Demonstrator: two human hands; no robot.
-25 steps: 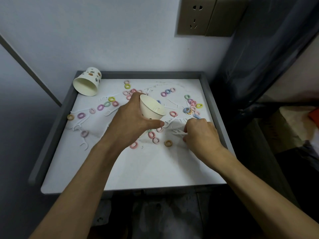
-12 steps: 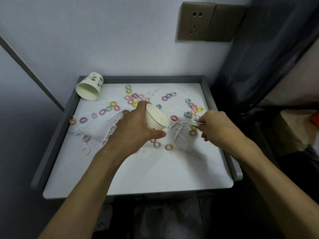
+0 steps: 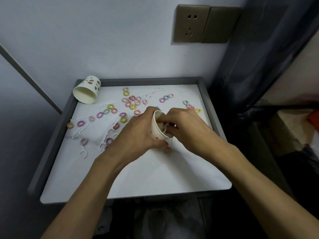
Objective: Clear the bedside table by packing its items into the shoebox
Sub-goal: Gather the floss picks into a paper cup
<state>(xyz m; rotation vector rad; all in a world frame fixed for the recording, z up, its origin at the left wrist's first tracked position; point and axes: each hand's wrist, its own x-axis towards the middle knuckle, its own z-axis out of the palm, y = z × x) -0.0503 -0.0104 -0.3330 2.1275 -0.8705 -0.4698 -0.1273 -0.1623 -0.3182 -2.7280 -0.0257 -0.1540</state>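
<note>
STEP: white plastic floss picks judged being fed into small cream paper cup, gripped tilted by left hand above white bedside table | right hand: fingers curled at cup mouth, pinch cannot be told | NEXT: pastel rings to be gathered; shoebox unseen.

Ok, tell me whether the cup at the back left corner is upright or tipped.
Tipped. The patterned cup lies on its side by the table's grey rim, its open mouth facing the camera.
</note>
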